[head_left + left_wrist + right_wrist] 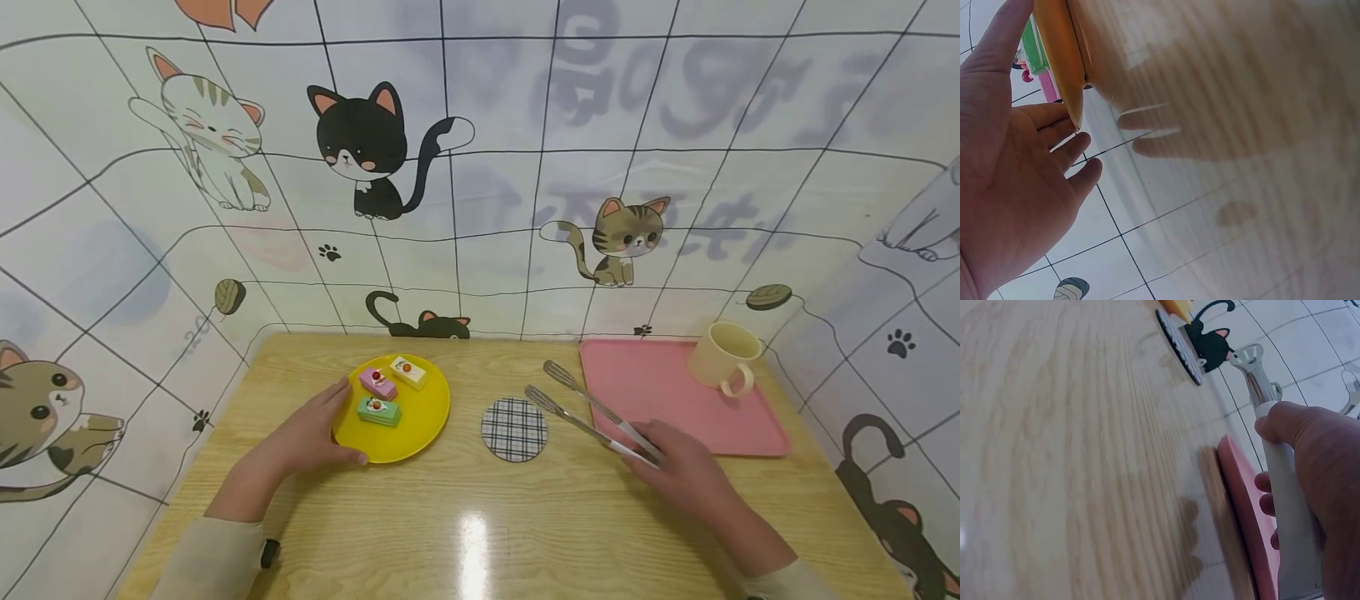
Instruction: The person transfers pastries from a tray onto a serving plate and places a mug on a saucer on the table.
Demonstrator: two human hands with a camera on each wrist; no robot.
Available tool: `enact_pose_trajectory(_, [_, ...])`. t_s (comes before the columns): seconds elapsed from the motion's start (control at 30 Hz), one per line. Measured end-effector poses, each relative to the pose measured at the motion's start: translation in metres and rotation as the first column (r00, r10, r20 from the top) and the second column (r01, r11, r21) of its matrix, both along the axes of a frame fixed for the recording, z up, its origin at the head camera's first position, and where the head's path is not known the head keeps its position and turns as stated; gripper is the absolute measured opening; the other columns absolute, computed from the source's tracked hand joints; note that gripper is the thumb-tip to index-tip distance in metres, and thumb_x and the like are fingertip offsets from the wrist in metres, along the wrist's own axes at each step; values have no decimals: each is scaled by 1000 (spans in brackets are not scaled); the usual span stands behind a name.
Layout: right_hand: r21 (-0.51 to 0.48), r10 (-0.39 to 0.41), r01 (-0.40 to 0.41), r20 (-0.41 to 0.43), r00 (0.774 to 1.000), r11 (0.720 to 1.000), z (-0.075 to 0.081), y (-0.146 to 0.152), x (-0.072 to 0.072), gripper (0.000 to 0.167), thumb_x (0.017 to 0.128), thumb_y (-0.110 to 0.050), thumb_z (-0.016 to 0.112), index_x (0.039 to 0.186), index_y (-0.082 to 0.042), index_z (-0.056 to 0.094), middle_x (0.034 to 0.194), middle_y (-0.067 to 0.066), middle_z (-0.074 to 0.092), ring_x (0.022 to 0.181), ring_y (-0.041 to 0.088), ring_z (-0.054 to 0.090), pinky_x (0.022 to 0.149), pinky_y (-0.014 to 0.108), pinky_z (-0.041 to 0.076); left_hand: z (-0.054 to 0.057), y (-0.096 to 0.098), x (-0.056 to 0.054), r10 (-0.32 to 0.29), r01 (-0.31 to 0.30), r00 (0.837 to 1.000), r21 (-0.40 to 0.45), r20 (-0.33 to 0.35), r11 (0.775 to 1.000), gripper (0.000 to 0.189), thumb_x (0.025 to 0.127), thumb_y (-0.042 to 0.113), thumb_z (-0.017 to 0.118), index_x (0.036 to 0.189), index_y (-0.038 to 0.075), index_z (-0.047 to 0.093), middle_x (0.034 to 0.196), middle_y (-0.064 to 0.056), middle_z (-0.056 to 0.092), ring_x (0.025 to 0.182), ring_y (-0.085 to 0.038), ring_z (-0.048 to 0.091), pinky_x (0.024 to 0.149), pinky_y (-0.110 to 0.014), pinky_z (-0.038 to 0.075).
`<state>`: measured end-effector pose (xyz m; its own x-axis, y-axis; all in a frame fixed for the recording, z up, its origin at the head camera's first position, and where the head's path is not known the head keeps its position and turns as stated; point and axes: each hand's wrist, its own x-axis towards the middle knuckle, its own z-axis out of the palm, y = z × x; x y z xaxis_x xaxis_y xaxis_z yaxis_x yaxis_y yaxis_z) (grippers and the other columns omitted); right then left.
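Note:
A yellow plate [420, 421] on the table bears three small toy cake slices: green [378, 411], pink [377, 382] and cream [409, 372], each with a red or orange topping. At the plate's left edge, my left hand [318, 429] touches the rim with spread fingers and thumb. My right hand [686, 467] grips a pair of metal tongs [592, 400] with white handles, seen closer in the right wrist view as tongs [1285, 506] under the thumb. The tongs' two tips stand apart, pointing left and away, near a round checked coaster [514, 429].
A pink tray [645, 367] lies on the right of the wooden table [420, 533], partly behind the tongs and right hand. A cream mug [723, 358] stands on its far right part. Cat-patterned walls [495, 192] enclose the table at the back and both sides.

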<state>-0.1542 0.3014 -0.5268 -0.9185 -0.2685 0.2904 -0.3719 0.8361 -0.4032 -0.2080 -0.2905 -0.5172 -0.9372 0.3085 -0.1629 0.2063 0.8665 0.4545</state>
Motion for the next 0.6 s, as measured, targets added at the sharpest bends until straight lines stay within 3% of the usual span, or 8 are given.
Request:
enact_pose_trajectory(0.27, [-24,-74,76,53,996,997,-3,25,11,38,92,-23,92,125,-13,77,89,-14,58,76,5,50,64,30,45,-1,-1,0,-2,2,1000,-3,-15,1000,133,78,62,96,170,-8,29,180,-27,23,163,-52,26,131,-66,26])
enact_pose_trajectory(0.6, [8,-147,148,146,978,989,-7,54,20,41,94,-28,90,127,-9,74,89,-9,60,75,10,50,64,35,44,0,0,0,-2,2,1000,-6,-1,1000,132,79,62,96,171,-7,29,180,-26,22,163,-52,26,131,-66,26])
